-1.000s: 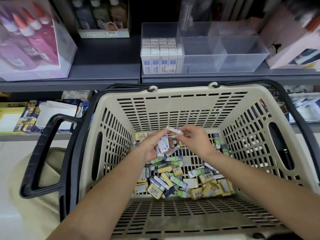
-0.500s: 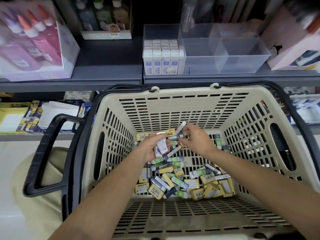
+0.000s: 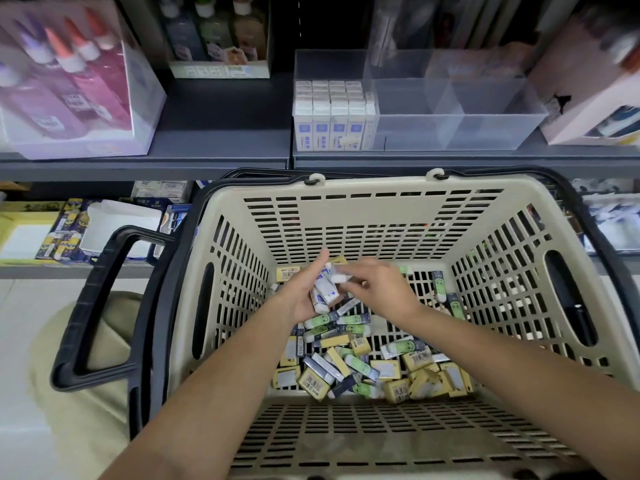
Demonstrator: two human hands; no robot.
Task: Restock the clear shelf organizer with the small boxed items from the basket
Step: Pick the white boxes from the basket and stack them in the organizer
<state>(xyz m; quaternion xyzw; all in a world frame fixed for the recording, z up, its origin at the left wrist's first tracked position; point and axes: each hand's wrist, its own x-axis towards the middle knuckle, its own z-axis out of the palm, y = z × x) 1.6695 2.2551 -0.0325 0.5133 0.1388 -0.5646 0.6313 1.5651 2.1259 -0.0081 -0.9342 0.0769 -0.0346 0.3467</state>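
Observation:
A beige slotted basket (image 3: 363,216) holds a heap of small boxed items (image 3: 363,362) in yellow, green and white. Over the heap, my left hand (image 3: 304,292) cups a small bundle of white boxes with blue print (image 3: 323,292). My right hand (image 3: 377,285) pinches one white box (image 3: 340,278) right against that bundle. On the shelf behind stands the clear organizer (image 3: 485,116); its left compartment is packed with upright white boxes (image 3: 332,116), and the other compartments look bare.
Black basket handles (image 3: 93,299) stick out at the left and along the right rim. A pink carton of bottles (image 3: 69,88) sits left on the shelf, a white and pink box (image 3: 595,88) at the right. Stationery packs (image 3: 62,233) fill the lower shelf.
My right hand has brought the white box down from above the bundle and now holds it against the boxes in my left hand. Both hands stay over the far part of the heap.

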